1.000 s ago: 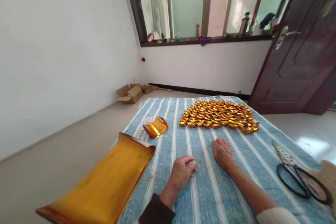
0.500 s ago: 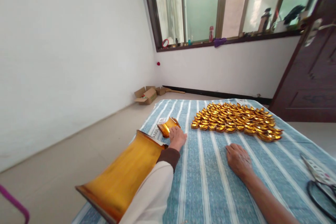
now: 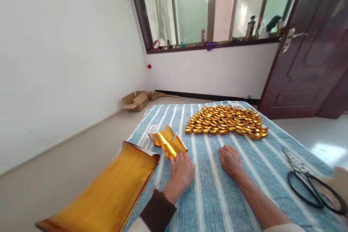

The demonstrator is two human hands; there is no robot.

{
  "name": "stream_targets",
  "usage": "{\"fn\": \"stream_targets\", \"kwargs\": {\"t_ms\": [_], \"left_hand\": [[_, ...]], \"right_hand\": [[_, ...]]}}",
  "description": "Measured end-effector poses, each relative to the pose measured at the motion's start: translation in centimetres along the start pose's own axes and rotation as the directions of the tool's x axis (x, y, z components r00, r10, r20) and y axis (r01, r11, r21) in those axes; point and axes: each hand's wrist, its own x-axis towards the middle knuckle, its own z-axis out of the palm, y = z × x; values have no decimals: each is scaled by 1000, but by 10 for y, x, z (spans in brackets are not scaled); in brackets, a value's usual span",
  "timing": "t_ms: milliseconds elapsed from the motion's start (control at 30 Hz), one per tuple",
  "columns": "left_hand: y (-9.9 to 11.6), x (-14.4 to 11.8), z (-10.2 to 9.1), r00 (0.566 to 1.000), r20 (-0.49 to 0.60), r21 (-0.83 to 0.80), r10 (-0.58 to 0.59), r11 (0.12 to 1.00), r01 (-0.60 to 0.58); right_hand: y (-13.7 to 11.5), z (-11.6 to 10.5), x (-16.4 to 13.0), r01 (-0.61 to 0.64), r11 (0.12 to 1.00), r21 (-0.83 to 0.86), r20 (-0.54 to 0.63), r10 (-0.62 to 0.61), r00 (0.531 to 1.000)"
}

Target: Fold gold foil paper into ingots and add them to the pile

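My left hand pinches the near edge of a small gold foil paper sheet. Beyond that sheet, and partly overlapped by it, lie other small gold foil sheets. My right hand rests knuckles up on the striped cloth, fingers curled in, with nothing seen in it. Left of my left hand is a stack of large gold foil sheets with curling edges. Ahead of both hands, many folded gold paper ingots sit in close rows.
Black-handled scissors lie at the right on the blue-and-white striped tablecloth. An open cardboard box stands on the floor beyond the far left corner. A dark red door is at the right. Bottles line the window sill.
My left hand has drawn back toward me, bringing a gold foil sheet away from the small pile. My right hand stays on the cloth. The view has swung to the right.
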Motion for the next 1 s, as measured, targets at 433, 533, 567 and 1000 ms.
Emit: {"fn": "stream_targets", "kwargs": {"t_ms": [433,533,567,1000], "left_hand": [[31,-54,38,846,-223,-58,484,860,-507],[28,-51,37,834,-261,-80,487,850,-521],[28,-50,36,833,-268,-86,485,849,-522],[21,-45,30,817,-392,-255,424,803,-539]], "right_hand": [[1,2,-5,287,902,323,-183,-238,954],[-3,2,-6,320,886,336,-257,-241,936],[-4,0,-7,328,885,330,-271,-244,931],[-14,-18,-18,511,828,229,-242,-460,854]]}}
